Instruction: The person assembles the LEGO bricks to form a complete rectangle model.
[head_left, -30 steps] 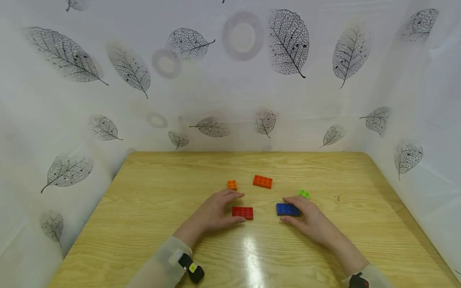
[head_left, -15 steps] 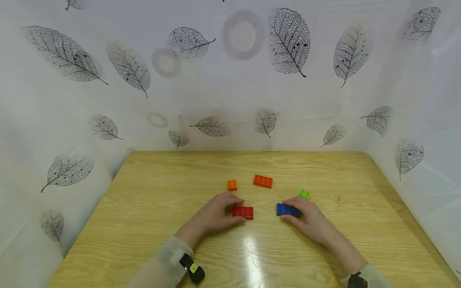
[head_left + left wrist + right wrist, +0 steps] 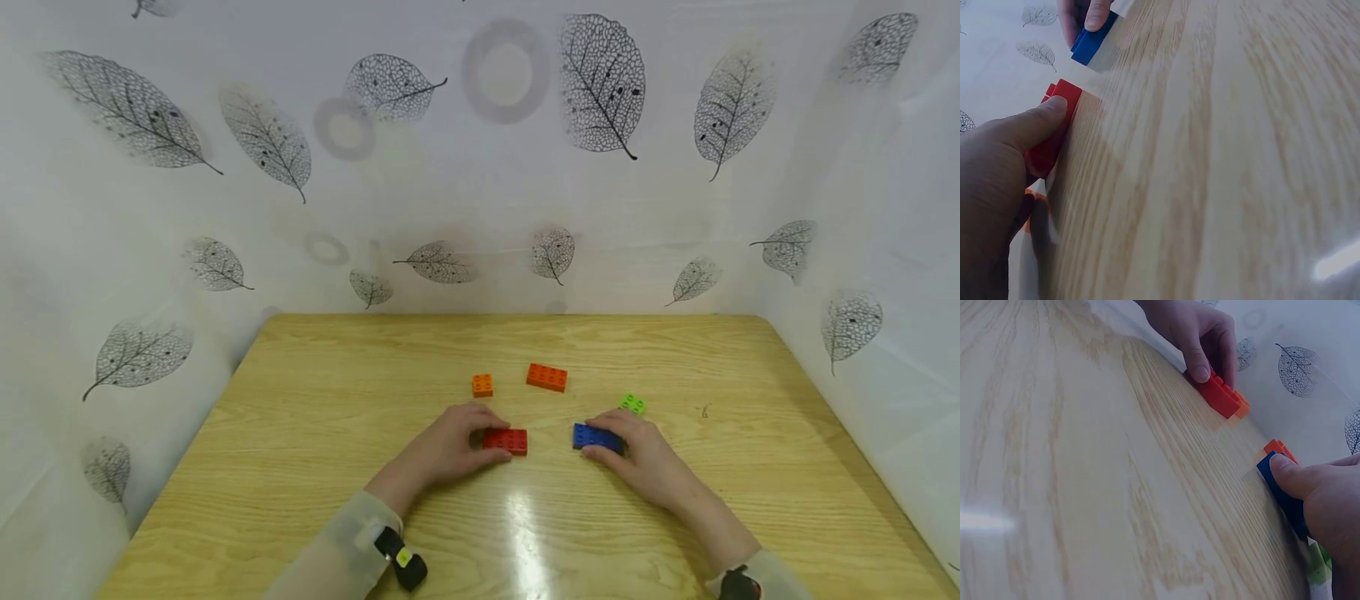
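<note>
My left hand grips a red toy brick on the table, thumb on the near side and fingers on the far side. To its right, my right hand holds a blue toy brick the same way, covering its right end. A gap of bare wood separates the two bricks. In the left wrist view my thumb presses the side of the red brick. The right wrist view shows the other thumb against the blue brick.
Behind the hands lie a small orange brick and a longer orange-red brick. A light green brick sits just beyond my right fingers, partly covered. The wooden table ends at a leaf-patterned white curtain.
My left fingers have drawn in from around the red brick and now grip it. My right fingers have closed in on the blue brick. The bricks stay almost where they were.
</note>
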Available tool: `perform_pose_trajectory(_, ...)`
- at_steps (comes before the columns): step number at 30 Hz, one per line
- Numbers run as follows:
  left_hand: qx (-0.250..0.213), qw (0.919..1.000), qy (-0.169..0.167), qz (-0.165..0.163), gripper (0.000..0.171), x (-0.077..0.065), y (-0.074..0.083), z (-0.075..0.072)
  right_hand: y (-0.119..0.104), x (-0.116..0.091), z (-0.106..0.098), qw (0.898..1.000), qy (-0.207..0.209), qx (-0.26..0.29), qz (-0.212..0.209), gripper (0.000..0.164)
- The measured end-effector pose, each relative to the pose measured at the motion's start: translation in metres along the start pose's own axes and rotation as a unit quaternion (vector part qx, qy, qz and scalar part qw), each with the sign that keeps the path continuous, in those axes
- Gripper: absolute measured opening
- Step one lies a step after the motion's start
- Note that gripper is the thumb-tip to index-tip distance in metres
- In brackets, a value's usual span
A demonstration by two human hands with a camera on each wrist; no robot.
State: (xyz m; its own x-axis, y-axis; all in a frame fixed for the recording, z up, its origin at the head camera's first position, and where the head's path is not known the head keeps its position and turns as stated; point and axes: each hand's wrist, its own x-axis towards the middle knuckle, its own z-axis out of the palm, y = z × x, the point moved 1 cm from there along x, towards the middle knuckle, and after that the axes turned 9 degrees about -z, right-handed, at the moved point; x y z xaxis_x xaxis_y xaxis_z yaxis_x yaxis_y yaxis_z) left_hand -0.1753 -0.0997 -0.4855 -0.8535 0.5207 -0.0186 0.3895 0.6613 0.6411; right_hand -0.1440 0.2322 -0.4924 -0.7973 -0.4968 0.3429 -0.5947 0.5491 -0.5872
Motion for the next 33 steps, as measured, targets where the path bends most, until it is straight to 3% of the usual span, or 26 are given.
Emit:
perform_pose_trajectory(7, -0.023, 0.9997, -0.003, -0.007, 0.043, 0.003, 0.000, 0.001, -0.002, 0.004, 0.004, 1.000, -0.005, 0.010, 0.012, 0.040)
perform_pose_trajectory(16, -0.040, 0.9992, 0.000, -0.004, 0.039, 0.008, 0.001, 0.005, -0.007, 0.012, 0.010, 1.000, -0.009, 0.015, -0.003, 0.040)
perform_pose_trajectory(26, -0.040, 0.9989, -0.006, -0.023, 0.039, 0.015, 0.004, 0.007, -0.010, 0.018, 0.014, 1.000, -0.013, 0.021, -0.014, 0.037)
perform_pose_trajectory(33, -0.040, 0.9988, -0.007, -0.027, 0.041, 0.018, 0.005, 0.009, -0.013, 0.021, 0.016, 0.999, -0.023, 0.027, 0.001, 0.040)
